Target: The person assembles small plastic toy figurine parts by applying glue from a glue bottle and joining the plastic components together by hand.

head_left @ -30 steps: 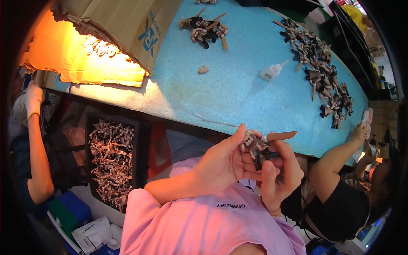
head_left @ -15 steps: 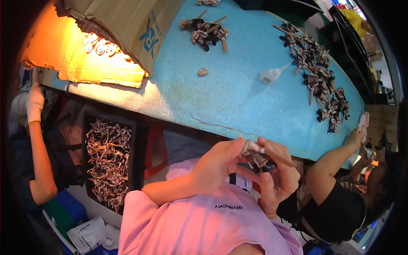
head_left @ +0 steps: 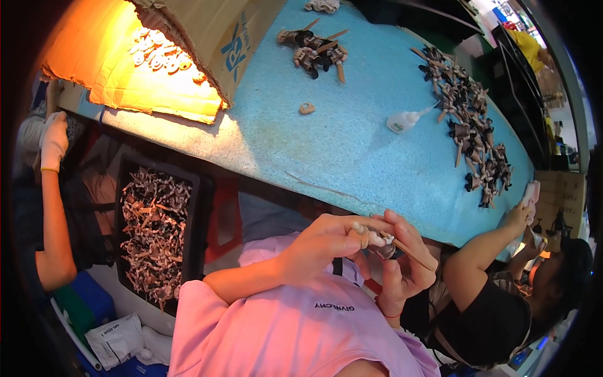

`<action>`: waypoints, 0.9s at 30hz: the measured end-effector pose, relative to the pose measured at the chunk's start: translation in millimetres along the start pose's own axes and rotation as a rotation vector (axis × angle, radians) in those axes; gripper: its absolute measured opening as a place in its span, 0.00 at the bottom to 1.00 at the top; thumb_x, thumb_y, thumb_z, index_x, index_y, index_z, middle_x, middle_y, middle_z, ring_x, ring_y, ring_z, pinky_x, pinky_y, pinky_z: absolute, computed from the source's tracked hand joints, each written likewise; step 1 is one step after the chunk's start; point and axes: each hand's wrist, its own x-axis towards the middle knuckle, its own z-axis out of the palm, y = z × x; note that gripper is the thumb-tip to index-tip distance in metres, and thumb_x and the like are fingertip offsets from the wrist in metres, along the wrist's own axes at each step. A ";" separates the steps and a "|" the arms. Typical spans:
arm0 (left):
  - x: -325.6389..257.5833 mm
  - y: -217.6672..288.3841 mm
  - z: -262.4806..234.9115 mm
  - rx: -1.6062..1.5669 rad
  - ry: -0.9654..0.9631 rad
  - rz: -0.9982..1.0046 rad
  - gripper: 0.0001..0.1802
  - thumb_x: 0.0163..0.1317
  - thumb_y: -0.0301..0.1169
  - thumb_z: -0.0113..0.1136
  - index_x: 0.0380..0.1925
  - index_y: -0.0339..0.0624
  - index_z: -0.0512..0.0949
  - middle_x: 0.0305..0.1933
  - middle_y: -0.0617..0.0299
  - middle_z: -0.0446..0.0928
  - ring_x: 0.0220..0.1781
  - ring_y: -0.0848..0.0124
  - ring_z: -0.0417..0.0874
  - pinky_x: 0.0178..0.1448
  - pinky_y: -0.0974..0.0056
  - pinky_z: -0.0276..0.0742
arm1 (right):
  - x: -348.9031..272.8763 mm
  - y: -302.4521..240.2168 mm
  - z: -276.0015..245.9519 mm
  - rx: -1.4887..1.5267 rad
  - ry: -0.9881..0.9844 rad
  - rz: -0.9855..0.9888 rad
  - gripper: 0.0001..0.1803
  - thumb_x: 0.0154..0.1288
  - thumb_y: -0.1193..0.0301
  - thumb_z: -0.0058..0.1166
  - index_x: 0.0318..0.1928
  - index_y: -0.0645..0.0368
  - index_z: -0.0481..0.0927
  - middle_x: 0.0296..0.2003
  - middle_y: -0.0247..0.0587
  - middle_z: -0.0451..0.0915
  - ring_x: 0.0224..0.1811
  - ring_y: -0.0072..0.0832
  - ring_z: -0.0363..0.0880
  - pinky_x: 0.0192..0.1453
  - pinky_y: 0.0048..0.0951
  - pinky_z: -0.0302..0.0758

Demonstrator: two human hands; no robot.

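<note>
In front of my pink shirt, both hands hold a small figurine [head_left: 382, 249] with pale and dark brown parts. My left hand [head_left: 317, 245] is closed, pinching its pale end. The fingers of my right hand [head_left: 411, 267] wrap round the figurine's other side, and a flat wooden stick [head_left: 411, 252] lies across them. Fingers partly hide the figurine, so its exact pose cannot be made out. Beyond my hands, on the blue table [head_left: 339, 138], are a small beige curled piece [head_left: 306, 109] and a white squeeze bottle [head_left: 402, 121] with a thin nozzle, lying tilted.
Several similar figurines with sticks lie heaped at the table's right [head_left: 461, 107] and far middle [head_left: 314, 51]. At left, a cardboard box [head_left: 257, 25] glows inside over small ring-shaped pieces [head_left: 160, 55]. Below stands a black crate [head_left: 196, 232] of figurines. People work on both sides.
My left fingers have shifted on the figurine, which is turned so its pale end and the stick show more. The whole view has moved slightly.
</note>
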 end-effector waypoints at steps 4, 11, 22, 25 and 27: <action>0.8 4.2 1.2 0.040 -0.054 0.011 0.19 0.65 0.34 0.46 0.49 0.30 0.73 0.46 0.55 0.75 0.36 0.68 0.79 0.35 0.67 0.77 | 0.0 -0.8 0.0 0.025 -0.009 0.021 0.18 0.56 0.75 0.50 0.46 0.75 0.74 0.39 0.65 0.77 0.38 0.48 0.80 0.42 0.37 0.77; 3.9 -1.7 -0.6 0.879 0.181 0.447 0.16 0.57 0.34 0.59 0.42 0.33 0.76 0.31 0.57 0.76 0.26 0.72 0.77 0.27 0.70 0.73 | -4.7 6.7 -6.5 0.000 -0.106 0.205 0.16 0.53 0.83 0.50 0.44 0.75 0.74 0.41 0.59 0.78 0.41 0.42 0.80 0.46 0.34 0.76; 9.5 1.0 18.9 1.610 0.437 0.631 0.17 0.47 0.32 0.69 0.35 0.35 0.78 0.21 0.63 0.72 0.14 0.77 0.73 0.16 0.74 0.65 | -14.8 26.7 27.6 1.087 0.199 0.729 0.08 0.61 0.77 0.50 0.40 0.67 0.75 0.32 0.39 0.76 0.32 0.22 0.74 0.39 0.23 0.73; 11.7 0.1 19.3 1.734 0.458 0.660 0.16 0.47 0.31 0.68 0.35 0.35 0.78 0.21 0.64 0.71 0.14 0.76 0.72 0.16 0.73 0.65 | -18.0 27.9 30.9 1.132 0.268 0.865 0.06 0.61 0.77 0.51 0.40 0.63 0.75 0.30 0.33 0.73 0.31 0.19 0.71 0.38 0.20 0.71; 14.6 0.0 19.3 1.775 0.474 0.722 0.16 0.47 0.31 0.68 0.34 0.34 0.78 0.20 0.64 0.71 0.14 0.75 0.73 0.17 0.72 0.66 | -17.8 28.5 30.8 1.201 0.260 0.947 0.10 0.60 0.75 0.53 0.42 0.60 0.72 0.32 0.30 0.72 0.33 0.17 0.70 0.39 0.20 0.71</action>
